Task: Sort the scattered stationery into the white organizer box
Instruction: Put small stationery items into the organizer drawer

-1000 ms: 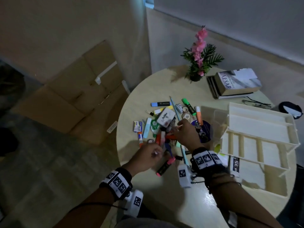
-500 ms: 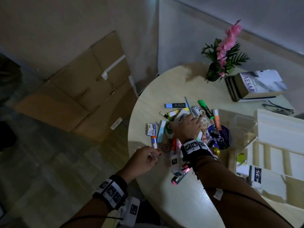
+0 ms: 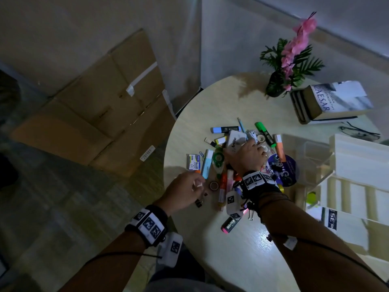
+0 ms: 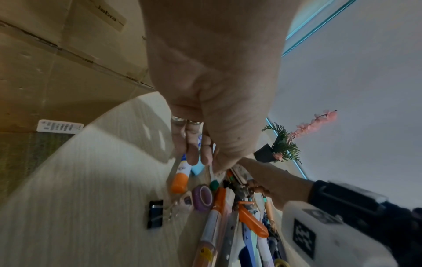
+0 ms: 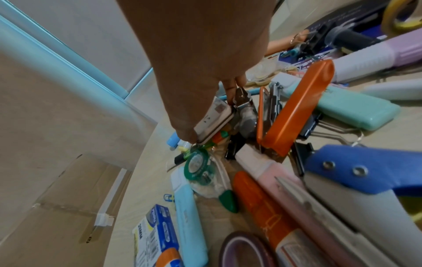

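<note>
Scattered stationery lies heaped on the round table: markers, highlighters, tape rolls, clips. My right hand reaches to the pile's far side and grips a white Artline box, which the right wrist view shows held between thumb and fingers. My left hand hovers at the pile's near left edge, pinching a small white item; what it is cannot be told. The white organizer box stands at the table's right, apart from both hands.
A black binder clip and a purple tape roll lie by my left hand. A clear container stands between pile and organizer. A potted plant, books and glasses sit at the back. Cardboard boxes lie on the floor left.
My right hand has moved from the middle of the pile to its far side and closed on the Artline box. The left hand has stayed near the table's edge, still pinching.
</note>
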`<control>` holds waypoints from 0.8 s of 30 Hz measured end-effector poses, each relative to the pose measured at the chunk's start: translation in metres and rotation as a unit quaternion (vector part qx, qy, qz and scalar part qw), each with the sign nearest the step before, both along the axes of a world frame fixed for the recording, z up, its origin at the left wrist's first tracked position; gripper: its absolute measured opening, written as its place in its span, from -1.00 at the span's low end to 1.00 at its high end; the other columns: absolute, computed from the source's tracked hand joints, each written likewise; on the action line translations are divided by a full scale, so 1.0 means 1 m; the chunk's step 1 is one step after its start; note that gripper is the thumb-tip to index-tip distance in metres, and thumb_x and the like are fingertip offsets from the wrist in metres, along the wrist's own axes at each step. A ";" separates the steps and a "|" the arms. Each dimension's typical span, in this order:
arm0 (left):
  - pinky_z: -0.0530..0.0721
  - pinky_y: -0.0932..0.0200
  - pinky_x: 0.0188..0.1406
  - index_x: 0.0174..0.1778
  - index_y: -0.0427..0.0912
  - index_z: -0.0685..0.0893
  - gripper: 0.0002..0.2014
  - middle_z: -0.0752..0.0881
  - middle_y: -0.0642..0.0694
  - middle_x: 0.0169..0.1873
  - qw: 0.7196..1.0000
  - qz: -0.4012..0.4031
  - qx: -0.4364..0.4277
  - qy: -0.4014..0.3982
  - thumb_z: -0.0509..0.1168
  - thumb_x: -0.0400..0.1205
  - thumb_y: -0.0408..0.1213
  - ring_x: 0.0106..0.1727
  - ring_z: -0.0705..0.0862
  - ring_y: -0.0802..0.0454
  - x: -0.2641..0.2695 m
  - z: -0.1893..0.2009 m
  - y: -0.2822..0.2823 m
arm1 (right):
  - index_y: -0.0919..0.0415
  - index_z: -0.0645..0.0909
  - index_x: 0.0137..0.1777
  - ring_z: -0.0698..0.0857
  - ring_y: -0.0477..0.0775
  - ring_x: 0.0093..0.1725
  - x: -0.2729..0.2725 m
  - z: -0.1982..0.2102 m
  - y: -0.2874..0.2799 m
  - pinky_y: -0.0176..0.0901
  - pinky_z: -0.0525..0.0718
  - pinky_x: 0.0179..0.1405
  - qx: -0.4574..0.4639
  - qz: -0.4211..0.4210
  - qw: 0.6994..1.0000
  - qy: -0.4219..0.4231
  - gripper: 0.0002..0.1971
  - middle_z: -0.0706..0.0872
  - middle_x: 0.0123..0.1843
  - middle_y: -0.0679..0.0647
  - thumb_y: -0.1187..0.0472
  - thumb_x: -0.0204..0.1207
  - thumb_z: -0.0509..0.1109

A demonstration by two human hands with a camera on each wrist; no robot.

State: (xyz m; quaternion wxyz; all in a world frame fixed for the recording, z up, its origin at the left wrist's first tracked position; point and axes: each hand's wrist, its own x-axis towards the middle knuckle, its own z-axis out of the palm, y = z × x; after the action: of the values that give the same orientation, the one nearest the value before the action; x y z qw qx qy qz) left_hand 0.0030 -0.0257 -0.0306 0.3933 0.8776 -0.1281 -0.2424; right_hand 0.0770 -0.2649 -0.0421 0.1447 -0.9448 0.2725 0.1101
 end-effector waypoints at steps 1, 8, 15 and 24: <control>0.82 0.04 0.00 0.22 0.03 0.76 -0.76 0.72 0.12 0.06 1.000 0.007 0.017 -0.022 0.47 0.64 -0.24 -0.04 0.74 0.21 0.006 0.000 0.003 | 0.40 0.40 0.51 0.55 0.52 0.52 0.001 0.001 -0.002 0.33 0.48 0.54 -0.002 0.006 1.000 0.004 0.13 0.63 0.47 0.40 -0.64 0.34 0.36; 0.67 0.00 0.21 0.01 0.02 0.57 -0.57 0.59 0.00 0.32 0.987 -0.023 0.139 -0.079 0.50 0.45 -0.57 0.29 0.61 -0.09 0.050 -0.007 0.011 | 0.08 0.72 0.10 0.75 0.33 0.09 0.000 -0.010 -0.029 0.26 0.75 0.21 0.069 0.021 0.995 0.061 -0.10 0.78 0.09 0.22 -0.72 0.15 0.29; 0.67 -0.17 0.29 -0.13 -0.04 0.63 -0.68 0.75 -0.11 0.24 0.981 -0.080 0.124 -0.123 0.51 0.40 -0.54 0.33 0.64 -0.19 0.073 -0.021 0.008 | 0.24 0.80 -0.11 0.83 0.14 -0.14 -0.022 -0.002 -0.055 0.05 0.81 -0.16 0.241 -0.040 0.969 -0.029 -0.59 0.87 -0.15 0.17 -0.17 0.51 0.56; 0.79 0.01 -0.08 -0.19 0.12 0.67 -0.59 0.81 0.08 -0.11 0.995 0.039 0.015 -0.091 0.76 0.31 -0.31 -0.08 0.77 0.09 0.080 -0.014 0.006 | 0.36 0.72 -0.02 0.72 -0.09 -0.41 -0.085 0.023 -0.061 -0.13 0.65 -0.38 0.388 -0.101 0.913 -0.075 -0.70 0.81 -0.23 0.18 0.06 0.70 0.50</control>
State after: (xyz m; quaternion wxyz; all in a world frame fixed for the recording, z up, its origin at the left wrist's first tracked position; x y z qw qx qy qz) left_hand 0.0826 -0.0199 -0.0441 0.3758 0.9062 -0.1248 -0.1482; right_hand -0.0084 -0.3258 -0.0191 0.5306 -0.7871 0.2905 0.1207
